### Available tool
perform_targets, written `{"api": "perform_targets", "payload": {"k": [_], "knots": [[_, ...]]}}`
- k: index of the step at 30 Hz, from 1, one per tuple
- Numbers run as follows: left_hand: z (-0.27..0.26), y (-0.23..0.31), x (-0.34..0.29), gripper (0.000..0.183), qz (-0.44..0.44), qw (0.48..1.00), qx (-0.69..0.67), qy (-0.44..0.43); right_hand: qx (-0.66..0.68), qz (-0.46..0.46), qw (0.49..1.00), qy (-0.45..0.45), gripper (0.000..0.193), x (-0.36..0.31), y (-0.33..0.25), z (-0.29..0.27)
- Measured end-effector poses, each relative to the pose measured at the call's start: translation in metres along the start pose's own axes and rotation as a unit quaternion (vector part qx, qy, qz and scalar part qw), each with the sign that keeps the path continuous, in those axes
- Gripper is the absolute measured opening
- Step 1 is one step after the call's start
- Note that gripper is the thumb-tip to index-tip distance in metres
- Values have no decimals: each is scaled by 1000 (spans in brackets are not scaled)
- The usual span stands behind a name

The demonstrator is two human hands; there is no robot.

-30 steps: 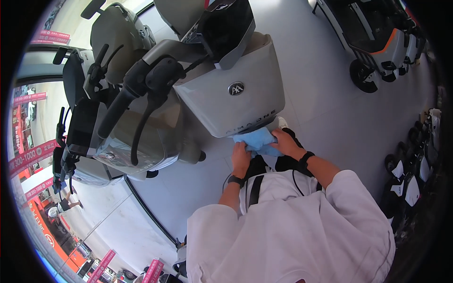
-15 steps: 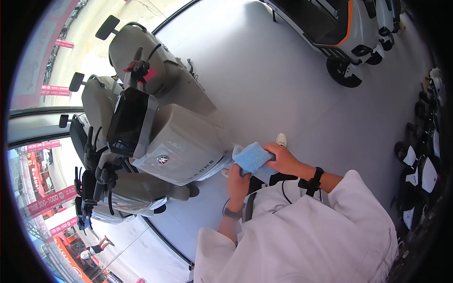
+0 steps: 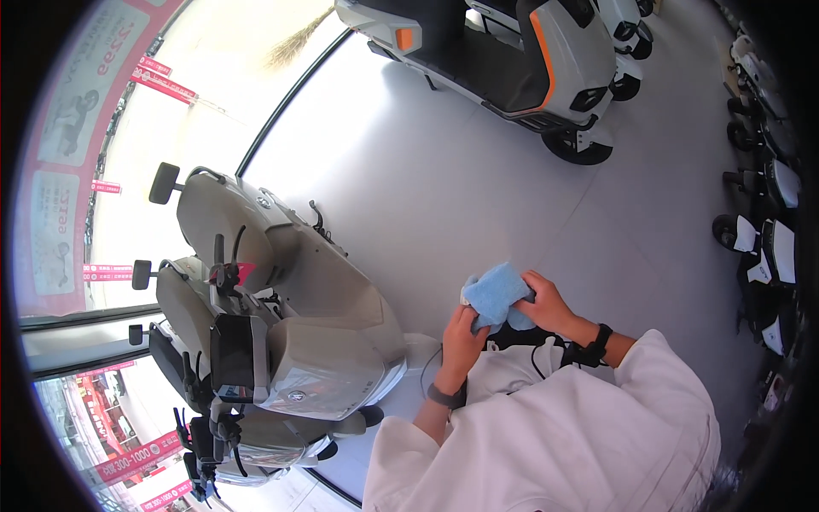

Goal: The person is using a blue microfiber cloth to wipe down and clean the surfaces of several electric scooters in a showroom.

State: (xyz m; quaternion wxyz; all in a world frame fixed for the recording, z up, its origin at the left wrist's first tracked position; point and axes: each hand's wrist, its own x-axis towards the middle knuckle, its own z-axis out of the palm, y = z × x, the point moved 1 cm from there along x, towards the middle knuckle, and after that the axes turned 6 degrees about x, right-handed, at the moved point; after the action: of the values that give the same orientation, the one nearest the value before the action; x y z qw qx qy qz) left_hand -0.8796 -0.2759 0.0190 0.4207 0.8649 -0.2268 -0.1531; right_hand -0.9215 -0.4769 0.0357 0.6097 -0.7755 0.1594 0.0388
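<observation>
While a second ago the blue cloth [image 3: 497, 294] was pressed against the pale rear panel of the grey scooter [image 3: 320, 341], it is now lifted clear of the bodywork and held in the air in front of the person's chest, with bare floor [image 3: 478, 188] showing beyond it. Both hands have come off the scooter with it: the left hand [image 3: 461, 334] grasps the cloth's lower edge from beneath, fingers curled up into the fabric, and the right hand [image 3: 546, 303] pinches its right side, so the cloth sits bunched between them, touching both. The view has also swung, so that the scooter now lies to the left of the left hand and somewhat below it, apart from the cloth, and an orange-trimmed scooter [image 3: 546, 77] stands well beyond the hands. Judging from the two-handed grip on a raised, folded cloth, wiping contact has been broken and the cloth looks to be getting refolded or turned to another face, rather than working any surface at this instant.
</observation>
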Motion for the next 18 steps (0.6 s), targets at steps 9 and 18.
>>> {"api": "perform_targets", "payload": {"k": [9,18], "knots": [[-20,7,115,29,53,998,-29,-10,-8,-38,998,48,33,70,-44,-30],[5,57,244,33,149,983,0,-104,40,-18,983,177,35,109,-41,-114]]}}
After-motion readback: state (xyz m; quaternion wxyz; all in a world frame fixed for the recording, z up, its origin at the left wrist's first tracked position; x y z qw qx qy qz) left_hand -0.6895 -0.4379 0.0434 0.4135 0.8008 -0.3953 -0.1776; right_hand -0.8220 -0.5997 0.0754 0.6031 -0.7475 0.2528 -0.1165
